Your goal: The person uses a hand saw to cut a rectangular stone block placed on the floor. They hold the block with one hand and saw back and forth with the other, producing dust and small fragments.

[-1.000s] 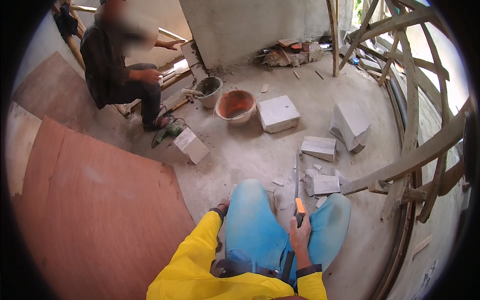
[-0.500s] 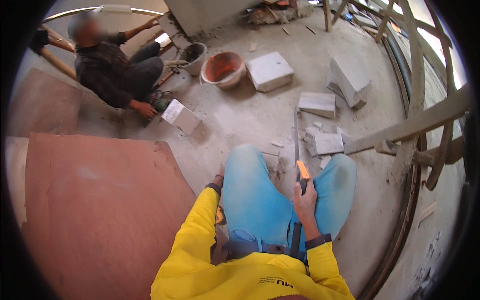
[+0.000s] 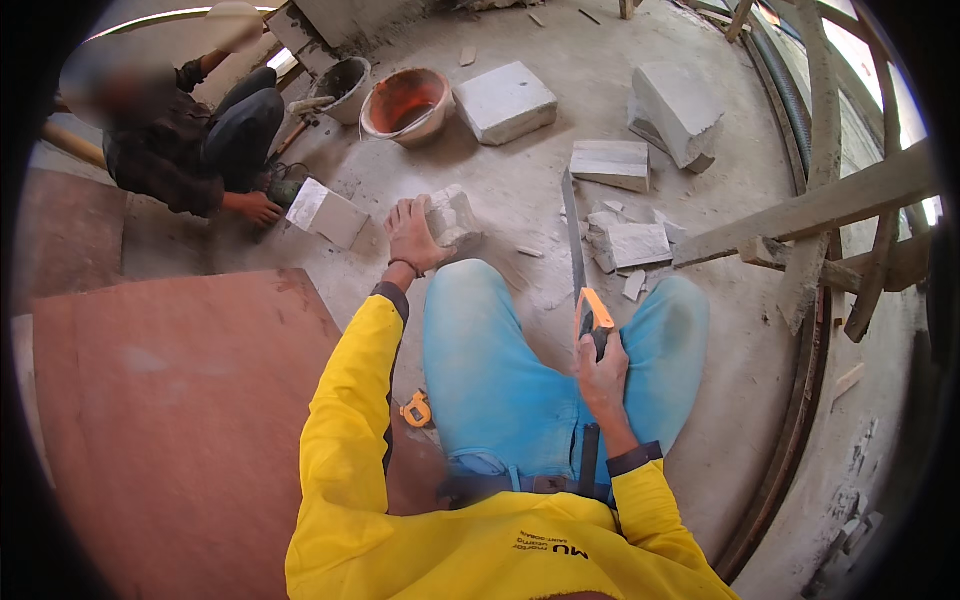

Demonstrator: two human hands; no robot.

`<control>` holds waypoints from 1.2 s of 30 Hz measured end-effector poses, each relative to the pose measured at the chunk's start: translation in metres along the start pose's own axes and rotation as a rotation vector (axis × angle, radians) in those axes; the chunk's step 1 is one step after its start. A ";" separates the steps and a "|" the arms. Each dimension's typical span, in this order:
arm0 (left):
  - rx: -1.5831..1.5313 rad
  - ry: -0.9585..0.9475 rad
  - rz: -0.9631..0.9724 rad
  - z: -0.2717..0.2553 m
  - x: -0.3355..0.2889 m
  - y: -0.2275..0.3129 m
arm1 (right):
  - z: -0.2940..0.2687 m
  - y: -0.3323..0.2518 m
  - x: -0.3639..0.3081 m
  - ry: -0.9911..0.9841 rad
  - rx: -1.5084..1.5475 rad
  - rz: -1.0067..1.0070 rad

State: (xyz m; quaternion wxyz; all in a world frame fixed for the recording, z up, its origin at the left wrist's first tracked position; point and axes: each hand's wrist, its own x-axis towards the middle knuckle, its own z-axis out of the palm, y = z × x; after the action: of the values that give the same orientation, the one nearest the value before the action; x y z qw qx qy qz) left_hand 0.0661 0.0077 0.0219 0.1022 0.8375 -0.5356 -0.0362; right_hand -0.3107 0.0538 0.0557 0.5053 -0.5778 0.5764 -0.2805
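Note:
My left hand is beyond my left knee, its fingers wrapped over the left side of a rough, broken piece of light grey block. The piece is low over the floor; I cannot tell whether it rests there. My right hand is closed round the dark grip of a hand saw with an orange-edged handle. The saw's long blade points away from me, between my knees. Several smaller broken block pieces lie to the right of the blade.
A co-worker crouches at far left, one hand near a pale block. Two buckets and larger blocks stand ahead. A reddish-brown board lies left, an orange tape measure beside my thigh. Wooden beams slant in from the right.
My left hand has moved forward from beside my left knee and is now on the broken block piece. The saw stays in my right hand, its handle tilted slightly. The view has shifted a little.

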 end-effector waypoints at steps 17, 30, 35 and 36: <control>-0.071 -0.029 -0.349 0.025 -0.010 -0.047 | 0.006 -0.002 0.007 -0.012 0.118 0.040; -0.374 -0.172 -0.235 0.019 0.001 -0.099 | 0.005 0.003 0.015 -0.082 0.199 0.215; -0.593 -0.439 -0.205 0.061 0.001 -0.130 | 0.004 0.009 0.011 -0.025 0.133 0.159; -0.561 -0.365 -0.199 0.069 0.003 -0.132 | 0.004 0.016 0.011 0.003 0.069 0.042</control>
State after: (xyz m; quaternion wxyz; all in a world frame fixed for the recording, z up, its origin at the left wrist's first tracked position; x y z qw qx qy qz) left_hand 0.1727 0.0493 -0.0730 0.2269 0.8048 -0.4298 -0.3408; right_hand -0.3112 0.0470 0.0371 0.5298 -0.5475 0.5790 -0.2903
